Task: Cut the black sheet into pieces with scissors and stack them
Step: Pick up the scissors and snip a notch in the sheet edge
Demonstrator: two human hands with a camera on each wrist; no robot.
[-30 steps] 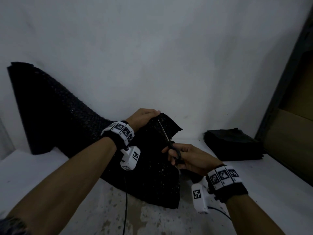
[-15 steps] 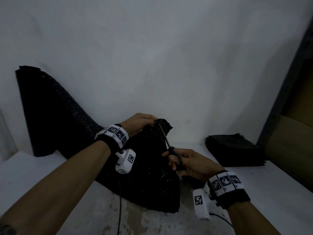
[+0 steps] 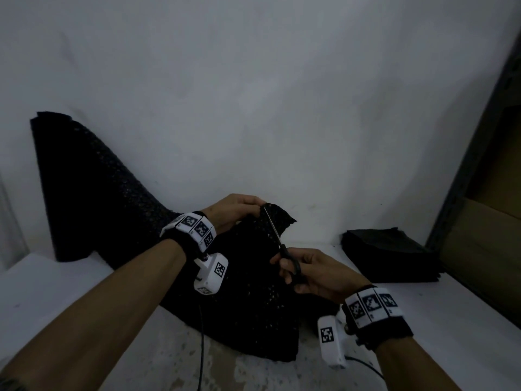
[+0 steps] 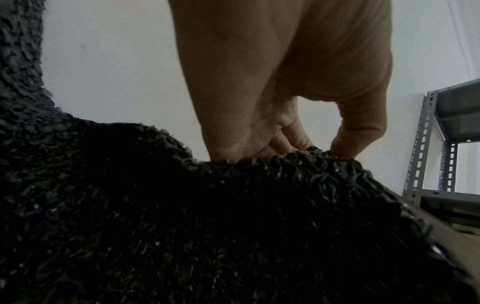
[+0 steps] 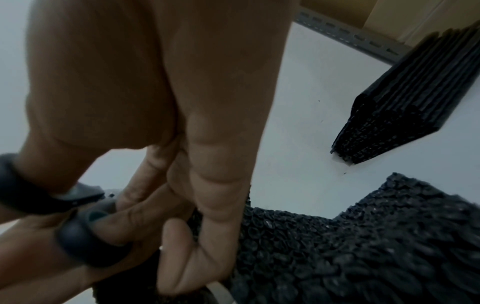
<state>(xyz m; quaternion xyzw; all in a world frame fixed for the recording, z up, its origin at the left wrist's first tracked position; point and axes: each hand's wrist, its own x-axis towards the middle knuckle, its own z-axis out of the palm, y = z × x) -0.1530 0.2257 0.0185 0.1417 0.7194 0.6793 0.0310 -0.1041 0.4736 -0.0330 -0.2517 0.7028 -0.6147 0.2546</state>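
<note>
A long black textured sheet [image 3: 93,198] leans against the wall at the left and drapes over the white table toward me. My left hand [image 3: 236,210] pinches its raised far edge [image 4: 306,162] between thumb and fingers. My right hand [image 3: 313,273] grips black-handled scissors [image 3: 284,255], fingers through the handle loops [image 5: 85,248]. The blades [image 3: 272,225] run up along the sheet to just beside the left hand's fingers. To the right of the blades, a flap of the sheet [image 3: 282,218] sticks out. A stack of cut black pieces [image 3: 389,255] lies on the table at the right.
A white wall stands close behind the table [image 3: 56,292]. A grey metal shelf frame [image 3: 476,153] with brown cardboard [image 3: 485,249] borders the right side. White wrist cameras with cables hang under both wrists. The table surface near me is stained.
The scissors have advanced up the sheet toward my left hand and the blades have closed together. The flap to their right has grown narrower. Both hands sit slightly lower in view.
</note>
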